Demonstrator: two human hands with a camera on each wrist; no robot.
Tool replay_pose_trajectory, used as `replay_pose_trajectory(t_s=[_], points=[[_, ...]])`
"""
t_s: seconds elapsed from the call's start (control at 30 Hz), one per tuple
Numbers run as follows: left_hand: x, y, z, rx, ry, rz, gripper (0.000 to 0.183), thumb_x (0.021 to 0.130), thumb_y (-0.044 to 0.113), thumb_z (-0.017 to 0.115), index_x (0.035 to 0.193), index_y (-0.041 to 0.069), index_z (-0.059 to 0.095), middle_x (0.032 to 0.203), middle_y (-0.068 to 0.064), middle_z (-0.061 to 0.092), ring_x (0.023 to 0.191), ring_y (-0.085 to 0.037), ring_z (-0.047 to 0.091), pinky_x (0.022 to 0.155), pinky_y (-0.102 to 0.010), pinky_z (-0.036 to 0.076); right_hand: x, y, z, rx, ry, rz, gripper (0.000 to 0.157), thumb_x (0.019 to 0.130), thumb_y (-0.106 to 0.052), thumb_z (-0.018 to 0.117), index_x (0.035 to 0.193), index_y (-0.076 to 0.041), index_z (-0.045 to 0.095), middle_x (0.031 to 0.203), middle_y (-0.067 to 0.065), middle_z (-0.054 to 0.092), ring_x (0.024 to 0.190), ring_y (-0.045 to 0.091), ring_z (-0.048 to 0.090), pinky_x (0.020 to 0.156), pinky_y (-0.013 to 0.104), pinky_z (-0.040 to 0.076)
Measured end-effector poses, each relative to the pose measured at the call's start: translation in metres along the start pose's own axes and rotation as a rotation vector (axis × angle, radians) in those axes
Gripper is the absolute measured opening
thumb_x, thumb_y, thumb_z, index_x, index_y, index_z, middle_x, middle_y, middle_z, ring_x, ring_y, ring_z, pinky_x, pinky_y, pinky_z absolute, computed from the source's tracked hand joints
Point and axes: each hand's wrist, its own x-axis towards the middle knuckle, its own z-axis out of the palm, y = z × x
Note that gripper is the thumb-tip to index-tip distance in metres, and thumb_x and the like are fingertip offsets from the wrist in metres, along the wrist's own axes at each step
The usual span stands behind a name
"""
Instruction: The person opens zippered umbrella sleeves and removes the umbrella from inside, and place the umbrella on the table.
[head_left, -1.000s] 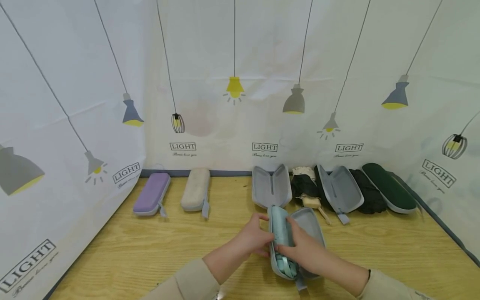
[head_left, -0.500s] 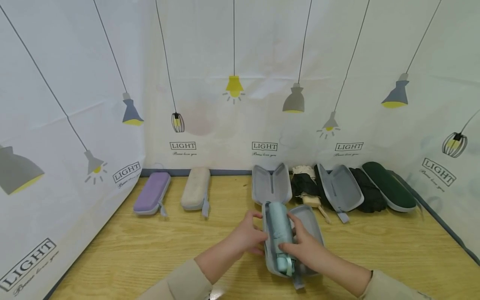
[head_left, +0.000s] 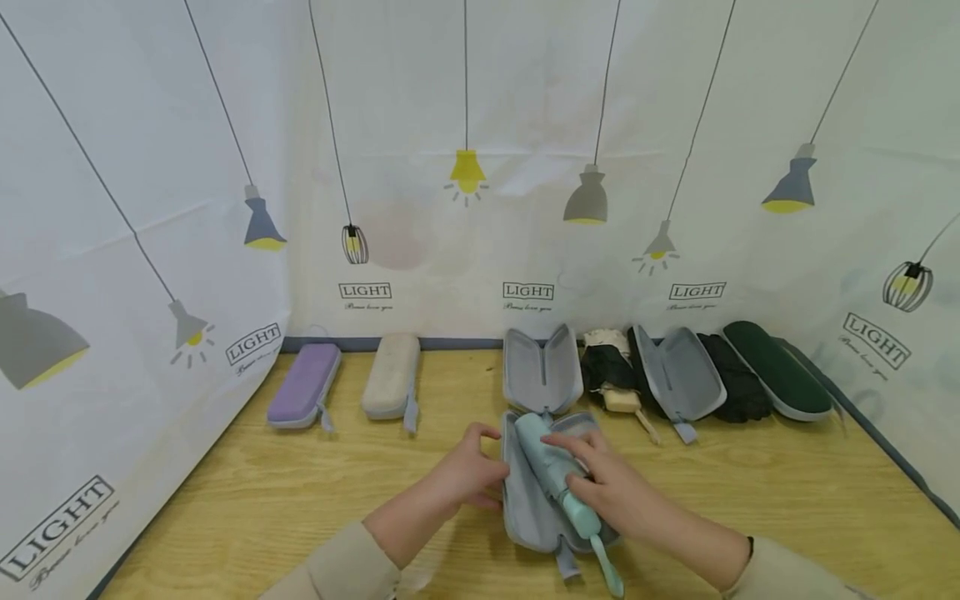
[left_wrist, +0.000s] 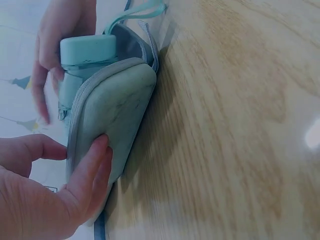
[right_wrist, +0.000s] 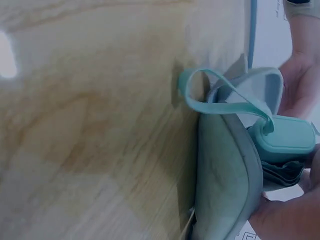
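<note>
A mint-green folded umbrella [head_left: 550, 463] lies slantwise over an unzipped case with grey lining [head_left: 523, 510] and a pale green shell [left_wrist: 120, 97]. My right hand [head_left: 617, 487] holds the umbrella from above, a finger along its top and the thumb at its lower part. The umbrella's handle end [right_wrist: 289, 136] points toward me, and its strap [right_wrist: 227, 107] loops out past the case rim. At the left side, my left hand [head_left: 461, 473] pinches the case wall, with one finger at the rim and others against the shell.
Behind stand two open grey-lined cases [head_left: 525, 379] [head_left: 696, 379], with a black-and-cream folded umbrella [head_left: 607, 367] and a black bundle [head_left: 737, 383] among them. A dark green case [head_left: 776, 371] lies right; purple [head_left: 303, 387] and beige cases [head_left: 392, 379] lie left. A printed sheet hangs behind.
The umbrella has come up out of the case half and tilted, its handle end swinging right and its strap now hanging out. Both hands and the case have shifted left.
</note>
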Motion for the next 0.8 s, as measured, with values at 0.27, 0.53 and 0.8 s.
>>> replay_pose_trajectory(t_s=[0.27, 0.53, 0.8], points=[[-0.001, -0.006, -0.009, 0.044, 0.021, 0.009, 0.060, 0.079, -0.007, 0.056, 0.134, 0.002, 0.034, 0.091, -0.019, 0.061, 0.072, -0.028, 0.066, 0.059, -0.045, 0.057, -0.001, 0.002, 0.006, 0.004, -0.045, 0.049, 0.030, 0.101, -0.027, 0.053, 0.130, -0.018, 0.059, 0.115, 0.008, 0.043, 0.095, 0.023, 0.046, 0.074, 0.039, 0.041], [-0.006, -0.010, -0.023, 0.047, 0.027, 0.011, 0.062, 0.076, -0.006, 0.054, 0.134, 0.000, 0.033, 0.091, -0.019, 0.062, 0.068, -0.023, 0.064, 0.058, -0.042, 0.057, 0.000, -0.002, 0.006, 0.037, 0.022, 0.090, 0.035, 0.095, -0.016, 0.060, 0.129, -0.016, 0.058, 0.129, 0.011, 0.048, 0.110, 0.028, 0.049, 0.082, 0.043, 0.045], [-0.014, -0.020, -0.054, 0.085, 0.030, -0.009, 0.065, 0.076, -0.005, 0.054, 0.137, -0.001, 0.033, 0.098, -0.020, 0.060, 0.076, -0.026, 0.065, 0.060, -0.043, 0.057, -0.004, -0.015, -0.002, 0.047, 0.151, 0.079, 0.040, 0.094, -0.009, 0.055, 0.133, -0.014, 0.054, 0.139, 0.012, 0.046, 0.111, 0.026, 0.049, 0.083, 0.040, 0.044]])
